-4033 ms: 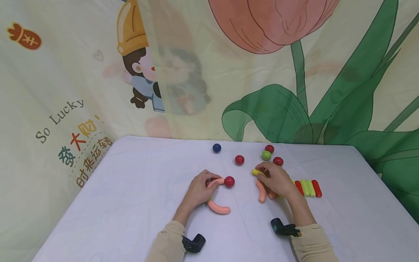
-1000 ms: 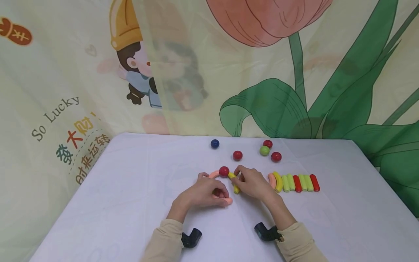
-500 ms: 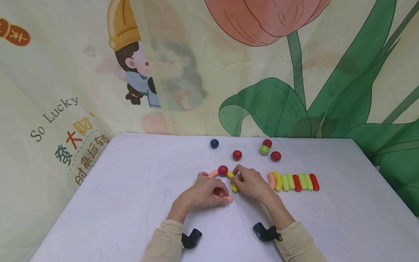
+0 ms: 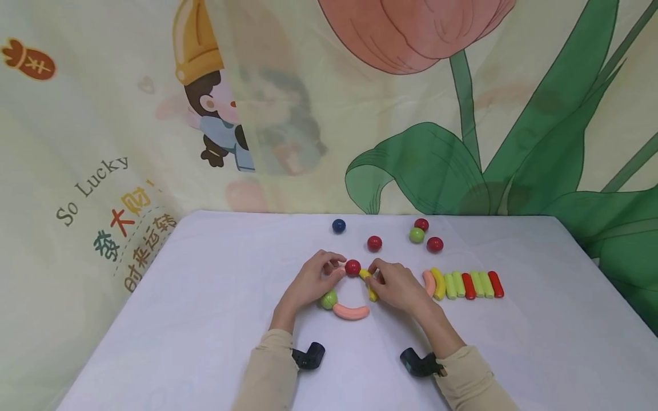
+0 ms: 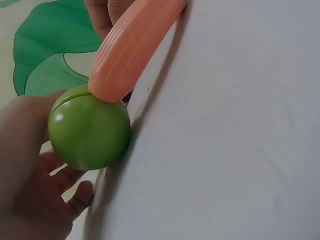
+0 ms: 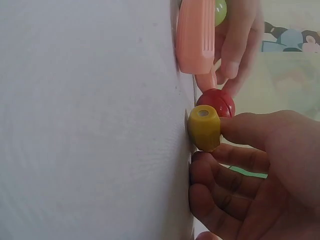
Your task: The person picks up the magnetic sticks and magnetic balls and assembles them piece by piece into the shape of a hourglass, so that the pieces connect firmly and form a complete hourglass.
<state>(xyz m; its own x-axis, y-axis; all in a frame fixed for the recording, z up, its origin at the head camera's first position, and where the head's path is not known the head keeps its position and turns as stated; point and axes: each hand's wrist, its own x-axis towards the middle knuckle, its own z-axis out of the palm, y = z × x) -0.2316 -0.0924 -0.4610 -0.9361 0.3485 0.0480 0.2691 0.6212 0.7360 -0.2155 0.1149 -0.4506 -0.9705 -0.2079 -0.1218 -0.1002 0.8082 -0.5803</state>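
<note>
My left hand (image 4: 313,281) pinches a pink curved toy rod beside a red ball (image 4: 352,268); its fingers hide most of that rod. My right hand (image 4: 398,285) holds a yellow curved toy rod (image 6: 205,129) between thumb and fingers. The yellow rod's far end meets the red ball, and a pale disc shows in its near end. Below the left hand, a green ball (image 5: 90,128) touches the end of another pink curved rod (image 4: 352,312). In the head view these pieces form a ring with a gap at the lower right.
Right of the right hand lies a row of loose rods: pink (image 4: 429,283), yellow (image 4: 438,283), several light green (image 4: 455,284) and red (image 4: 496,284). Towards the back are a blue ball (image 4: 338,226), another green ball (image 4: 417,234) and several red balls (image 4: 374,244). A printed curtain (image 4: 288,194) hangs behind the table.
Earlier, my right hand brought the yellow rod leftward to the red ball. Since half a second ago, my left hand has left the lower pink rod for the upper one, uncovering the green ball.
</note>
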